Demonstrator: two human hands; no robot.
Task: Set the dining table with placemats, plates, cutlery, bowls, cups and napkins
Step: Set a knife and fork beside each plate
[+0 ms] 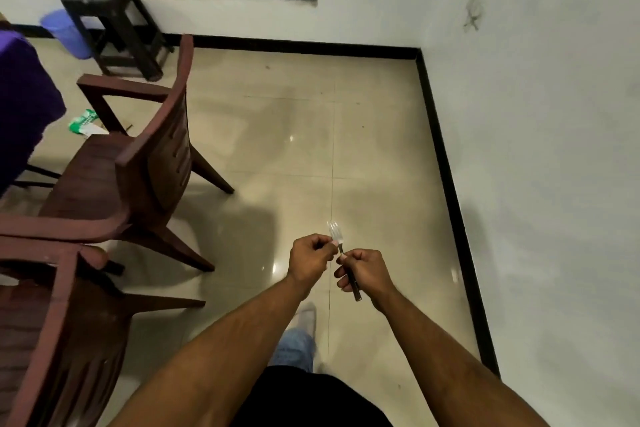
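Two brown chairs are crowding the left side — the farther chair [138, 156] angled with its back toward the open floor, the nearer chair [59, 305] right at the left arm's elbow. A purple-covered worktop [20, 104] is poking in at the far left edge, with a dark stool [114, 24] and a blue bucket [65, 33] standing by the back wall under the window. A green-and-white packet [83, 121] is lying on the floor beyond the chairs.

Both hands are meeting over the tiles: the right hand [367, 270] is gripping the dark handle of a fork [341, 250], fingers curled round it, tines pointing away (and up). The left hand [310, 253] is pinching the fork at its neck.

Ahead, the tiled floor [311, 135] is lying open — the black skirting [450, 166] is marking the wall on the right.
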